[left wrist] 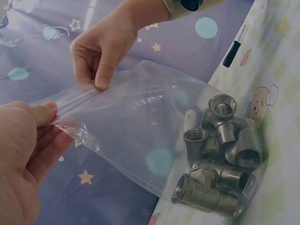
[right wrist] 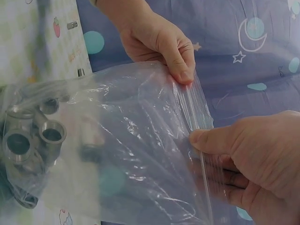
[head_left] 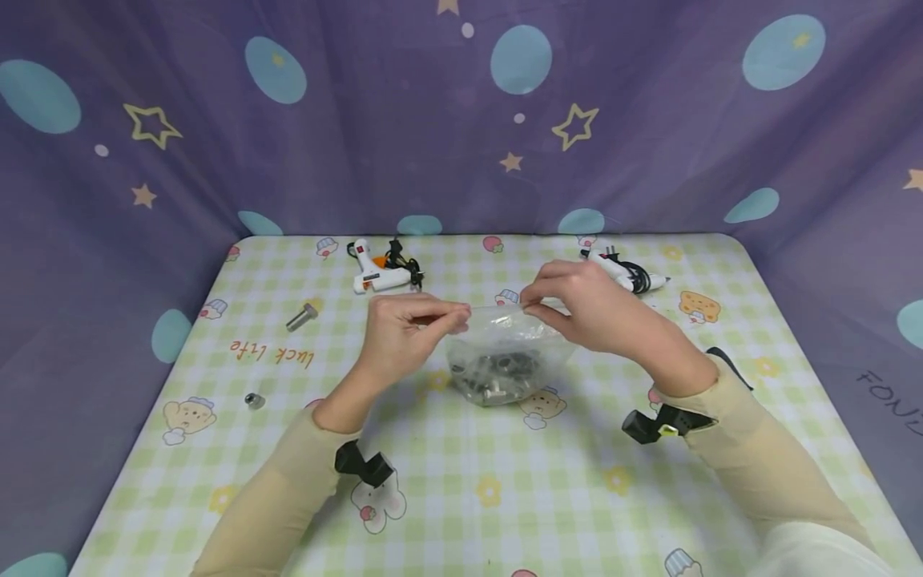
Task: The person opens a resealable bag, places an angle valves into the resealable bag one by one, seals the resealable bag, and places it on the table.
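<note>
A clear zip-top bag (head_left: 497,349) hangs between both hands, its lower end at the tablecloth. Inside it lie several metal pipe fittings (left wrist: 220,150), some of them threaded tees. My left hand (head_left: 407,328) pinches one top corner of the bag between thumb and fingers. Along the same top edge, my right hand (head_left: 594,308) pinches the zip strip, with the thumb on the near side in the right wrist view. The strip (right wrist: 192,110) runs taut from one hand to the other.
Toward the back lie a white glue gun (head_left: 378,272) at left and a white corded tool (head_left: 627,272) at right. A metal bolt-like piece (head_left: 301,317) and a small metal fitting (head_left: 255,400) lie at left. A black-handled screwdriver (left wrist: 232,54) rests on the right.
</note>
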Available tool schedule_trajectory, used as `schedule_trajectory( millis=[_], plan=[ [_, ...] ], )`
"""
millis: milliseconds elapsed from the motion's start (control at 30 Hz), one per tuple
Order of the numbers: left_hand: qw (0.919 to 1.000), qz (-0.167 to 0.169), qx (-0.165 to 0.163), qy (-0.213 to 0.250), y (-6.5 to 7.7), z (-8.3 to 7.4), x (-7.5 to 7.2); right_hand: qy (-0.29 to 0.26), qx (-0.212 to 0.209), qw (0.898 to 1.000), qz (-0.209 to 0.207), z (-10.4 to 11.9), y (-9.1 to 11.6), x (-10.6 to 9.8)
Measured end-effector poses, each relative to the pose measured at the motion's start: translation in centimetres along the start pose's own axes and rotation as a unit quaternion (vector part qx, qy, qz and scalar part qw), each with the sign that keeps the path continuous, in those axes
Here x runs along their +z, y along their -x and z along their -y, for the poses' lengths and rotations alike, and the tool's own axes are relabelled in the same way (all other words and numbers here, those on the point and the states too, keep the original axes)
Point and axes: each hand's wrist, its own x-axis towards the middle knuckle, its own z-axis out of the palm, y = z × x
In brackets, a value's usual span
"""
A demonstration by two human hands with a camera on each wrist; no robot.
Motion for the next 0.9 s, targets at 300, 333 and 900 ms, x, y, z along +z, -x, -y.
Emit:
schedule_trajectory(
  millis=[300, 333, 900],
  plan=[
    [1.0, 0.005, 0.008, -0.001, -0.3, 0.2, 0.0, 0.009, 0.001, 1.0, 0.003, -0.5, 0.7, -0.6],
    [0.9999, 0.006, 0.009, -0.004, -0.4, 0.2, 0.0, 0.012, 0.002, 1.0, 0.003, -0.5, 0.8, -0.7],
    [1.0, 0.005, 0.001, 0.006, -0.6, 0.3, -0.5, 0.033, 0.029, 0.999, 0.005, -1.8, 2.6, -1.7]
  ],
)
